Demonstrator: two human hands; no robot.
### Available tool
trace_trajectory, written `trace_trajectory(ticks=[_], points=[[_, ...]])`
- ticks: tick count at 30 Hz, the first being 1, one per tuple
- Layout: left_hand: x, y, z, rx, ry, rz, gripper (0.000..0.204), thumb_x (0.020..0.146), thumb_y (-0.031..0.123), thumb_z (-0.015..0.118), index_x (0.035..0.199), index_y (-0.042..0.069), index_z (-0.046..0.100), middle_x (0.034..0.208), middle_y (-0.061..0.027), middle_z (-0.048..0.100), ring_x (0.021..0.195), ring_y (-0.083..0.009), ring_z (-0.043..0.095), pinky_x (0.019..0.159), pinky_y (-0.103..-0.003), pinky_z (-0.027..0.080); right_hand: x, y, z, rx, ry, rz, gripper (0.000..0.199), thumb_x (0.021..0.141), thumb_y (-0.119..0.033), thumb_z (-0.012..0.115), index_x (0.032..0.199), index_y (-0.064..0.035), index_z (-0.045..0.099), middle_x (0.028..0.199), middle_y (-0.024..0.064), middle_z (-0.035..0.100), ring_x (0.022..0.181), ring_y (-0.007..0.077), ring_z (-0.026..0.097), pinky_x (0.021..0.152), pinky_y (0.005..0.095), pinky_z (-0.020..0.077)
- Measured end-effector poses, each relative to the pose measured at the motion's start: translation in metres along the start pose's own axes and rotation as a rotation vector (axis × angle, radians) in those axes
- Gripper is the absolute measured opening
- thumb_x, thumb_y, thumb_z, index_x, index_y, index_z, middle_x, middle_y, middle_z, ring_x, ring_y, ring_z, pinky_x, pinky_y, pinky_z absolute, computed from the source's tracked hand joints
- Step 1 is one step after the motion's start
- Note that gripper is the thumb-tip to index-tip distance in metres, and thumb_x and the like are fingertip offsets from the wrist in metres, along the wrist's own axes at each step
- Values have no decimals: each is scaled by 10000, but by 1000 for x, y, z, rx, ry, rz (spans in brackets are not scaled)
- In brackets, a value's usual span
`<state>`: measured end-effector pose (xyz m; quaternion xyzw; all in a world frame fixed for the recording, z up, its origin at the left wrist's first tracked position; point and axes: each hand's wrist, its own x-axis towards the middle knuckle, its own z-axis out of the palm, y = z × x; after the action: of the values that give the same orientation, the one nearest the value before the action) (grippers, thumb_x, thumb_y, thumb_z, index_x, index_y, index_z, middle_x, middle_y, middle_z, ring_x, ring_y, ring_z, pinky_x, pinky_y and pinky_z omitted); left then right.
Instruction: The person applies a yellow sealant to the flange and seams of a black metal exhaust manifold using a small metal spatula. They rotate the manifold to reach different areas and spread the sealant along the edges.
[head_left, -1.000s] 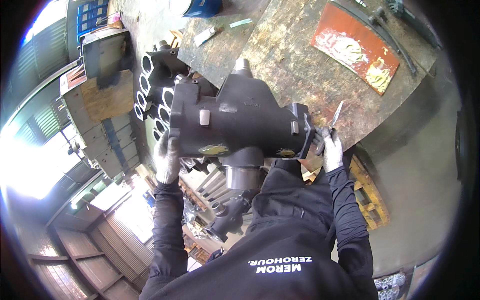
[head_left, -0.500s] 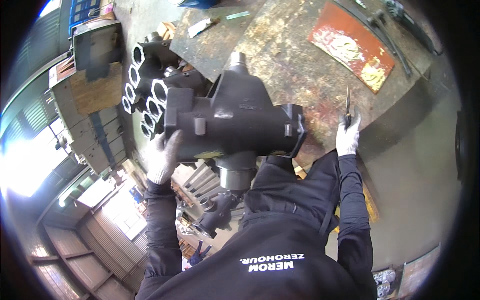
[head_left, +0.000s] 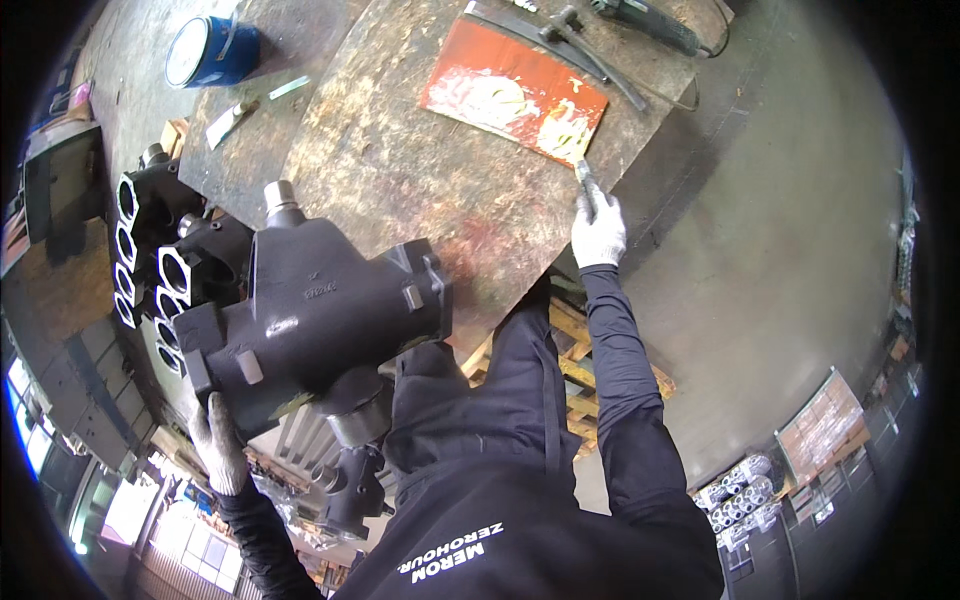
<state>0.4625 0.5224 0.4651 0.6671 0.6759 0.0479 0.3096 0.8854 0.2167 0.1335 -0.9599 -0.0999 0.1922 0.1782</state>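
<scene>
**Workshop around the rusty bench**

Rusty steel bench [head_left: 400, 170], scratched and stained, fills the upper middle. Right of the bench: bare grey concrete floor [head_left: 780, 260], smooth, evenly lit. Just below the bench's near edge, a wooden pallet [head_left: 575, 355] on the floor. Far right of the bench, at the rim, racks [head_left: 830, 430] and stacked cylinders [head_left: 740, 490]. Lower left of the bench, bright windows [head_left: 130, 510], daylight glaring in. Left of the bench, a wooden crate [head_left: 45, 270], dim.
</scene>
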Motion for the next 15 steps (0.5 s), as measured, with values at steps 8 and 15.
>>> trace_trajectory(ticks=[8, 15], points=[[2, -3, -10, -36, -72, -89, 430, 1072, 349, 595, 1211, -57, 633, 1004, -51, 659, 866, -112, 556, 765, -260, 453, 12, -1, 16, 14, 58, 50, 397, 980, -306, 623, 1375, -273, 656, 1214, 221, 655, 1068, 422, 670, 914, 492, 550], [4, 2, -8, 52, 8, -114, 503, 1053, 396, 622, 1256, -65, 609, 998, -52, 621, 874, -114, 527, 796, -257, 445, -6, 10, 29, 170, 93, 112, 395, 975, -266, 622, 1361, -194, 666, 1180, 223, 669, 1050, 414, 678, 898, 476, 555]])
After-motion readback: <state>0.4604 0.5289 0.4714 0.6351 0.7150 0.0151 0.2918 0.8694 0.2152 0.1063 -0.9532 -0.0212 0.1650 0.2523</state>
